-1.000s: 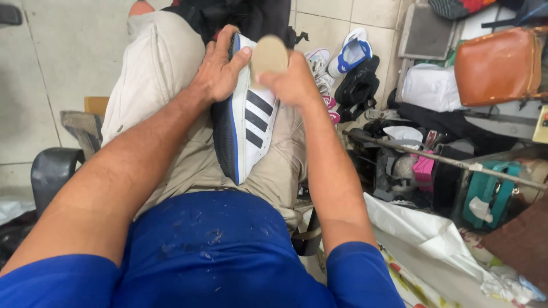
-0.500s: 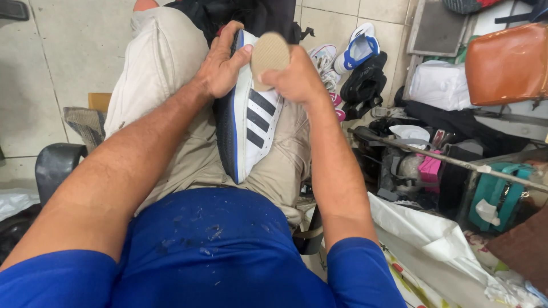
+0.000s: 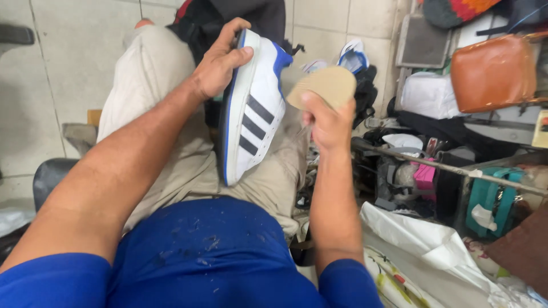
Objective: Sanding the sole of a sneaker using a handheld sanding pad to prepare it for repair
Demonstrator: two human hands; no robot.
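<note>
The left hand point(image 3: 220, 65) has its grip wrapped around the heel end of a white leather sneaker with dark side stripes and a blue-edged sole point(image 3: 251, 111), fingers curled over the top rim and the thumb pressed on the white side. The sneaker stands tilted on its toe on the person's lap, against the beige trousers point(image 3: 165, 114), with its striped side turned to the right. The right hand point(image 3: 328, 122) is clenched on a flat tan oval pad point(image 3: 322, 86), holding it by its lower edge; the pad is raised just beside the sneaker's upper part, apart from it and not touching. Both forearms reach out from the sleeves of a blue shirt point(image 3: 200, 256).

To the right, on a cluttered shelf, lies a brown leather bag point(image 3: 494, 74), with a teal bag point(image 3: 491, 199) lower down behind a metal rod point(image 3: 451, 168). A white-and-blue shoe point(image 3: 354, 57) lies on the tiled floor point(image 3: 57, 85) beyond the knees. A crumpled white plastic sheet point(image 3: 422, 239) lies by the right elbow.
</note>
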